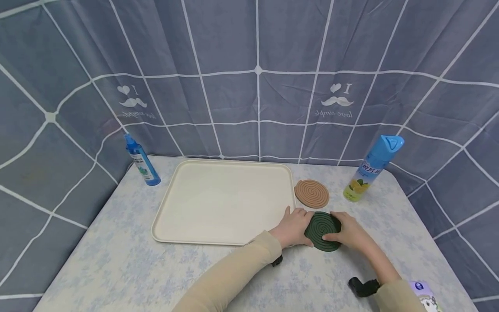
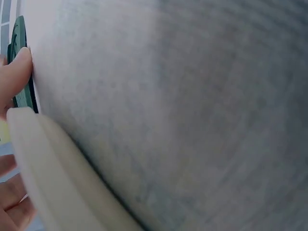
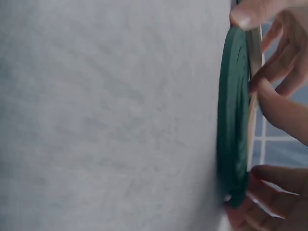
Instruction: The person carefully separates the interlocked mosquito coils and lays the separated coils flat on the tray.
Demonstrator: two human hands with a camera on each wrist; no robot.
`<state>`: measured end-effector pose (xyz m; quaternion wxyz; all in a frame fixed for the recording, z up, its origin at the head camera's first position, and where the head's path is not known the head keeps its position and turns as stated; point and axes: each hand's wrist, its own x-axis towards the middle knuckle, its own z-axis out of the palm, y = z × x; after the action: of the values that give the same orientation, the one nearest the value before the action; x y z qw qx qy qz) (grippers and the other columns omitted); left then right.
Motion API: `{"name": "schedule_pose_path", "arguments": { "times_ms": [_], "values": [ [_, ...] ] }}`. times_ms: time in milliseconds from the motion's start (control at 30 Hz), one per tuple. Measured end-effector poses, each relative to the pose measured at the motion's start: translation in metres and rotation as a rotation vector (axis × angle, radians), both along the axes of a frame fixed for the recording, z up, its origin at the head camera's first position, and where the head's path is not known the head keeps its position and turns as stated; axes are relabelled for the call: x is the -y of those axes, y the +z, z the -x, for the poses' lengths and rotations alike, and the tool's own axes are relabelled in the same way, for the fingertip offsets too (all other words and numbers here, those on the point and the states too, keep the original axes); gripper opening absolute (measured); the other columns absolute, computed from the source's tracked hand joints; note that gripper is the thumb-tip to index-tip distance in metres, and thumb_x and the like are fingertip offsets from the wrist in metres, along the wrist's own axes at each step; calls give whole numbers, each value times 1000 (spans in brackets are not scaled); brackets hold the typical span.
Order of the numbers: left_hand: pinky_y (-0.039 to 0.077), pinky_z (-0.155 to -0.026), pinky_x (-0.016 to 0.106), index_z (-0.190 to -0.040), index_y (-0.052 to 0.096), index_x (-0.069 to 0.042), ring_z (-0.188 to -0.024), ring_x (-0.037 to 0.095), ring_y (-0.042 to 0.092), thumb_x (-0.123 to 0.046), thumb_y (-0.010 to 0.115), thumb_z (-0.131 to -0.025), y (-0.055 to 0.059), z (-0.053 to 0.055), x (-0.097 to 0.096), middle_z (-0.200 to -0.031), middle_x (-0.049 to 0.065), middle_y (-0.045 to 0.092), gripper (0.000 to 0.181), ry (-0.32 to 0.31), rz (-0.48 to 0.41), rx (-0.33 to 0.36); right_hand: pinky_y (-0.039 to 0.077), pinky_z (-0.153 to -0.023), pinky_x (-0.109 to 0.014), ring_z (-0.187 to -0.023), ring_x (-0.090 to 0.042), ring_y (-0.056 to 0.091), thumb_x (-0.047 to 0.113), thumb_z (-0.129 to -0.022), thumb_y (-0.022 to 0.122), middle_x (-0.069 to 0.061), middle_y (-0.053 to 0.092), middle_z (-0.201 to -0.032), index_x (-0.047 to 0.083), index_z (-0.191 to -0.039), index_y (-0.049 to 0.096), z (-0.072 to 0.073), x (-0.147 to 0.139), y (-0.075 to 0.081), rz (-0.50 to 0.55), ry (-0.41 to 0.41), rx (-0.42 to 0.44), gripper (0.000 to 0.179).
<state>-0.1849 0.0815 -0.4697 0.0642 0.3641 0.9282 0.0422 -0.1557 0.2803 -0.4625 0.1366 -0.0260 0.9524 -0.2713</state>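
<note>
A dark green mosquito coil, wound in a flat spiral, lies at the tray's right front corner. A darker edge shows at its right, perhaps a second layer; I cannot tell. My left hand holds its left edge, with the thumb on the near rim in the right wrist view. My right hand grips the opposite side, thumb on the top face and fingers at the outer rim. In the left wrist view the green coil shows only edge-on. Just behind lies a brown coil, flat on the table.
A cream tray covers the middle back of the table. A blue spray bottle stands at the left, a blue and yellow aerosol can at the right. A purple packet lies at the front right. Behind hangs a grey checked curtain.
</note>
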Motion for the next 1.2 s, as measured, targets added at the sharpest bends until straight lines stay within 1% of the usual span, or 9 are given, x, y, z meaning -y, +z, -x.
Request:
{"name": "schedule_pose_path", "arguments": {
  "times_ms": [200, 400, 533, 633, 733, 833, 967, 1067, 1200],
  "values": [
    [33, -117, 47, -149, 38, -15, -133, 17, 49, -54, 79, -77, -1, 0, 0, -139, 1, 55, 92, -13, -33, 23, 51, -93, -54, -118, -47, 54, 26, -88, 74, -34, 53, -132, -9, -137, 48, 15, -8, -4, 160, -170, 70, 66],
    [36, -114, 34, -149, 39, -14, -126, 15, 53, -50, 81, -77, -2, 1, 1, -136, 2, 56, 90, -34, -87, 42, 52, -93, -50, -116, -44, 56, 26, -87, 75, -35, 50, -133, -11, -139, 41, 19, -9, -7, 284, -241, 157, 72],
    [36, -113, 33, -149, 39, -15, -125, 14, 53, -50, 82, -77, -4, 1, 1, -136, 1, 56, 90, -42, -95, 21, 55, -87, -42, -110, -35, 61, 26, -87, 75, -33, 51, -133, -11, -140, 39, 17, -9, -5, 340, -263, 204, 74],
    [37, -112, 32, -151, 36, -16, -127, 15, 52, -48, 82, -77, -5, 2, 2, -140, 2, 51, 92, -24, -146, 64, 56, -85, -40, -107, -32, 63, 28, -88, 74, -32, 53, -131, -10, -141, 41, 16, -8, 2, 355, -271, 202, 73],
    [42, -107, 27, -152, 33, -18, -127, 16, 52, -42, 82, -79, -2, 4, 9, -142, 4, 45, 91, 24, -303, 202, 57, -82, -36, -106, -28, 63, 30, -89, 73, -32, 53, -133, -10, -143, 40, 16, -3, 10, 382, -280, 193, 75],
    [47, -102, 27, -152, 33, -18, -124, 19, 52, -36, 83, -80, 5, 6, 19, -141, 6, 42, 89, 108, -552, 367, 58, -79, -32, -102, -21, 65, 29, -90, 72, -31, 51, -137, -9, -145, 39, 14, 8, 18, 462, -295, 183, 74],
    [51, -97, 29, -150, 35, -16, -121, 23, 55, -28, 83, -81, 13, 7, 34, -140, 8, 47, 84, 220, -864, 522, 58, -79, -28, -96, -10, 64, 25, -92, 70, -30, 50, -139, -8, -146, 37, 9, 30, 29, 625, -304, 157, 71],
    [54, -93, 30, -147, 40, -14, -116, 23, 61, -25, 81, -83, 15, 5, 46, -134, 10, 55, 77, 296, -1016, 618, 58, -82, -26, -97, -6, 63, 23, -93, 69, -27, 47, -142, -5, -148, 34, 5, 48, 35, 741, -309, 137, 70],
    [53, -95, 32, -136, 56, -13, -111, 21, 65, -25, 77, -86, 14, 1, 60, -124, 10, 66, 55, 371, -1157, 705, 57, -84, -23, -97, -3, 64, 20, -95, 66, -16, 52, -137, -1, -150, 31, 1, 69, 40, 875, -328, 131, 67]
  ]
}}
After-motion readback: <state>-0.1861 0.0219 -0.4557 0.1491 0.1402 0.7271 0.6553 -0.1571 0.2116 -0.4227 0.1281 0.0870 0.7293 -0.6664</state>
